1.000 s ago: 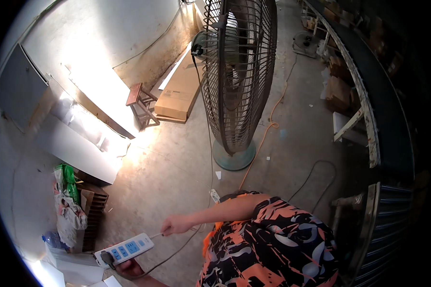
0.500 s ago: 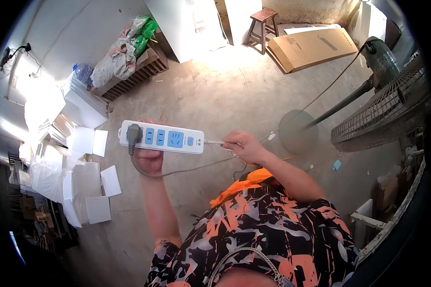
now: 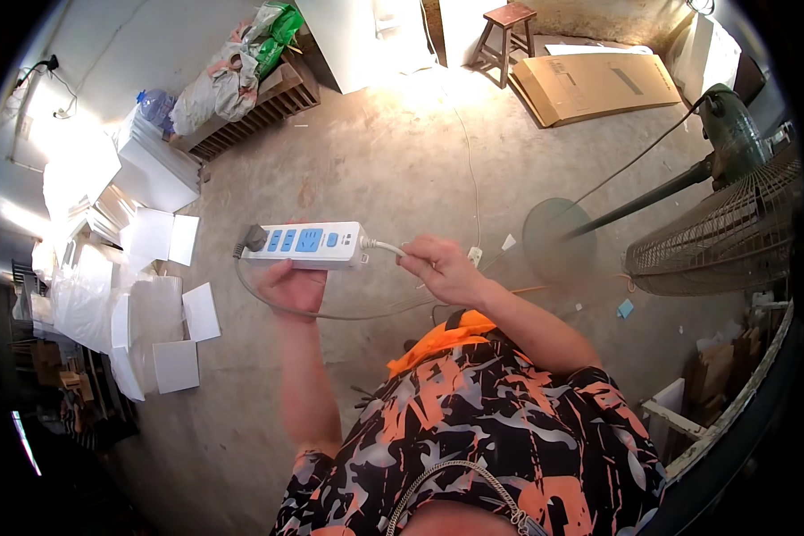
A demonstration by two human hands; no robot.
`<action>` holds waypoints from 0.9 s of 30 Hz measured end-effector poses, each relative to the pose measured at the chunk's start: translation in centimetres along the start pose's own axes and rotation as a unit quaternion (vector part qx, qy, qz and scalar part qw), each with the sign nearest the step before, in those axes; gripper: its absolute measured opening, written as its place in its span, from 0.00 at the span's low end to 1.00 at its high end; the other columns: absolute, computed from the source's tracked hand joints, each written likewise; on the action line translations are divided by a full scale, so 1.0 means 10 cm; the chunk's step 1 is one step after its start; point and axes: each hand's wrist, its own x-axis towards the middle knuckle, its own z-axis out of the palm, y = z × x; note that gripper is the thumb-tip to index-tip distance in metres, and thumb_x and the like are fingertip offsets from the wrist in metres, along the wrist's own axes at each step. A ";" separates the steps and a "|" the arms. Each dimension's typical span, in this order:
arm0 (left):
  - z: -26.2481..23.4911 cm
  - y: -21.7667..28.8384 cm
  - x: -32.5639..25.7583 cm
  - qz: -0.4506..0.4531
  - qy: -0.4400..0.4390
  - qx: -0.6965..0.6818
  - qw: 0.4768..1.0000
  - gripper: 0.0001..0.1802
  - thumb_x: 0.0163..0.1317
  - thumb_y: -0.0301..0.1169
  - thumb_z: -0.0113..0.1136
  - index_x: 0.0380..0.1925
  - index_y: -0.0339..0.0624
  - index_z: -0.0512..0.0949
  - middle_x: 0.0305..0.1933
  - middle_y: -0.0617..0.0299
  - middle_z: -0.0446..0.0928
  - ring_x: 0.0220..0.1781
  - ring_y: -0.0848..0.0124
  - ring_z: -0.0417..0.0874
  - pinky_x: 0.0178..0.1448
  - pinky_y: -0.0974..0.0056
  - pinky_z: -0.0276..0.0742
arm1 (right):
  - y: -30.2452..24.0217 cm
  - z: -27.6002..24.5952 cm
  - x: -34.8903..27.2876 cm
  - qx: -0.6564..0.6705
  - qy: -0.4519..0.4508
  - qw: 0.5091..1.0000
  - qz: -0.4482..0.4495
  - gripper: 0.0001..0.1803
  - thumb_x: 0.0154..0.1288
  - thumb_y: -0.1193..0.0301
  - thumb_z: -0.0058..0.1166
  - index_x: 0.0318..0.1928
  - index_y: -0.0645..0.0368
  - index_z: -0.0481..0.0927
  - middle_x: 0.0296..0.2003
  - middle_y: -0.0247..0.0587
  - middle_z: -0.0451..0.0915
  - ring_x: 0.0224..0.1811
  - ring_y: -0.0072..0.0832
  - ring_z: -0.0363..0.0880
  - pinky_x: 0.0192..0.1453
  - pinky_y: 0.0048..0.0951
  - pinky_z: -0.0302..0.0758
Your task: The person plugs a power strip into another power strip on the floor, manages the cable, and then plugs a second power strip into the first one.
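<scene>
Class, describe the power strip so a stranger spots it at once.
From the patterned shirt at the bottom, follow the left forearm up to the left hand. It holds the power strip, a white bar. Unlike the white open box, it has blue sockets and a dark plug in its left end.

Power strip (image 3: 302, 247): white, with light blue sockets (image 3: 309, 239). Plug (image 3: 255, 238): near-black. Cord (image 3: 357, 317): grey. Shirt (image 3: 473, 420): black ground, jagged coral and grey patches. Waist cloth (image 3: 445, 343): bright orange. Neck chain (image 3: 455, 464): silver. Fan housing (image 3: 732, 125): dark green, to my eye. Stool (image 3: 511, 14): reddish brown. Carton (image 3: 594, 85): tan, with a greyish rectangle. Bag (image 3: 277, 40): bright green. Sack (image 3: 214, 96): whitish. Jug (image 3: 156, 105): translucent blue. Floor scrap (image 3: 626, 308): light blue. Floor (image 3: 375, 161): mottled grey-brown.
</scene>
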 end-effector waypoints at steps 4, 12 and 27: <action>0.01 0.08 -0.02 0.031 -0.035 0.100 0.994 0.38 0.37 0.13 0.53 0.56 0.45 0.67 0.60 0.53 0.68 0.64 0.47 0.65 0.70 0.43 0.54 | 0.13 0.04 -0.01 -0.040 0.000 0.999 -0.020 0.05 0.59 0.71 0.54 0.33 0.59 0.79 0.26 0.43 0.75 0.31 0.39 0.73 0.35 0.35 0.70; 0.30 0.01 -0.14 0.107 -0.040 0.274 0.955 0.44 0.25 0.11 0.59 0.52 0.48 0.66 0.48 0.61 0.72 0.59 0.47 0.69 0.65 0.42 0.60 | 0.28 0.04 -0.02 -0.105 0.030 0.994 -0.008 0.06 0.60 0.69 0.53 0.33 0.57 0.79 0.28 0.40 0.75 0.34 0.38 0.74 0.37 0.35 0.71; 1.01 1.81 -1.22 0.657 0.116 0.538 0.515 0.21 0.49 0.15 0.56 0.46 0.23 0.72 0.49 0.48 0.73 0.53 0.61 0.75 0.61 0.62 0.69 | 1.32 -0.06 -0.81 -0.336 -0.263 0.878 0.215 0.22 0.52 0.58 0.57 0.49 0.49 0.78 0.48 0.44 0.75 0.56 0.42 0.69 0.58 0.50 0.64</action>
